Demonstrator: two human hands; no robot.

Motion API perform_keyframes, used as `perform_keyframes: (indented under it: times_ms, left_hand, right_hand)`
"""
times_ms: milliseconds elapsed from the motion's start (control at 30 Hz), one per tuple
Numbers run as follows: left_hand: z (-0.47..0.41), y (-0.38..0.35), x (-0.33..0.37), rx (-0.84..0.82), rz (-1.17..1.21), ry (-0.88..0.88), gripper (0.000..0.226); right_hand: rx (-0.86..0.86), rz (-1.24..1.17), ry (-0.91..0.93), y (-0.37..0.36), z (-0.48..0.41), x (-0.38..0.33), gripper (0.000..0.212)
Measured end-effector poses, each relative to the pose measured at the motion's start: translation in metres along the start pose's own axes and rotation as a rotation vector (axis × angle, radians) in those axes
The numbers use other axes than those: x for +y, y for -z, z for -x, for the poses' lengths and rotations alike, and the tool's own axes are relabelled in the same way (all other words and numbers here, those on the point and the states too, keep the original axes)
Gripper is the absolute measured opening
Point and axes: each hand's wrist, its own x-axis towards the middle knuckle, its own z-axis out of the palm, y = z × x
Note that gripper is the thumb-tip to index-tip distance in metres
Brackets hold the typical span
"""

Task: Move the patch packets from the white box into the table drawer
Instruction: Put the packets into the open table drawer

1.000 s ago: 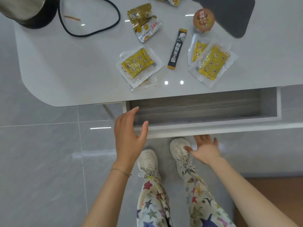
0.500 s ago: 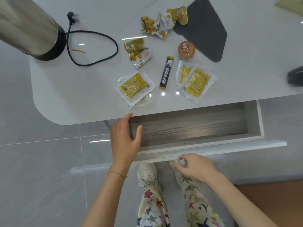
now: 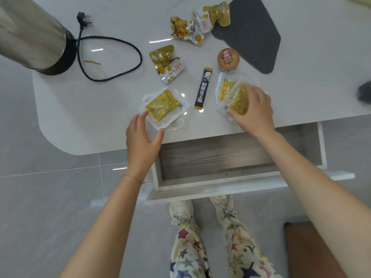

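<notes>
Pickup step: left hand [image 3: 143,141] spread at left packets [image 3: 162,105]; right hand [image 3: 256,111] apparently gripping right packets [image 3: 237,101]. Next: lift, drop into drawer [image 3: 220,157].

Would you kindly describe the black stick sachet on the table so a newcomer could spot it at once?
On the white table, just beyond the open drawer, find the left pile and the right pile of yellow patch packets. The black stick sachet lies between them: the only long, narrow, dark packet, with white lettering and an orange tip.
</notes>
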Motion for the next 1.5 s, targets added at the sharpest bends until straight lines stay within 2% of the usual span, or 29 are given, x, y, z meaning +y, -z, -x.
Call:
perform_keyframes:
  times_ms: [133, 233, 367, 500, 600, 700, 800, 867, 1000, 1133, 1300, 1400, 1500]
  left_hand:
    - [-0.019, -0.009, -0.011, -0.005, -0.012, 0.077, 0.070]
    - [-0.030, -0.017, -0.010, 0.028, -0.027, 0.168, 0.076]
    - [-0.033, -0.028, 0.001, 0.109, -0.049, 0.240, 0.080]
    - [-0.036, -0.035, 0.011, 0.168, -0.025, 0.271, 0.081]
    - [-0.037, -0.038, 0.016, 0.168, -0.011, 0.230, 0.079]
    - [-0.034, -0.041, 0.020, 0.156, -0.003, 0.254, 0.081]
    - [-0.025, -0.045, 0.016, 0.113, 0.126, 0.336, 0.084]
    - [-0.018, -0.045, 0.013, 0.086, 0.253, 0.369, 0.074]
    - [-0.004, -0.039, 0.019, 0.033, 0.443, 0.408, 0.030]
    - [0.022, -0.035, 0.019, 0.030, 0.607, 0.411, 0.019]
    - [0.080, -0.041, -0.004, -0.076, 0.727, 0.471, 0.016]
    - [0.106, -0.059, -0.026, -0.130, 0.665, 0.562, 0.015]
    - [0.102, -0.078, -0.042, -0.145, 0.624, 0.618, 0.019]
  right_hand:
    - [-0.033, 0.019, -0.039, -0.005, -0.028, 0.010, 0.095]
    - [-0.057, 0.040, -0.062, -0.008, -0.041, 0.012, 0.100]
    - [-0.005, 0.028, -0.040, -0.007, -0.043, 0.010, 0.104]
    - [0.004, 0.098, -0.051, -0.003, -0.035, 0.001, 0.100]
    - [-0.043, 0.115, -0.106, -0.005, -0.030, -0.006, 0.096]
    - [-0.037, 0.054, -0.172, -0.007, -0.020, -0.009, 0.083]
    - [0.003, -0.100, -0.265, -0.013, 0.002, -0.002, 0.068]
    - [0.038, -0.287, -0.306, -0.015, 0.020, 0.001, 0.054]
    - [0.020, -0.597, -0.349, -0.015, 0.058, -0.001, 0.029]
    - [-0.072, -0.883, -0.485, -0.023, 0.088, 0.002, 0.020]
    - [-0.223, -0.984, -0.629, -0.051, 0.112, 0.020, 0.018]
    - [-0.316, -0.953, -0.682, -0.077, 0.120, 0.030, 0.022]
    - [-0.321, -0.890, -0.721, -0.103, 0.115, 0.033, 0.030]
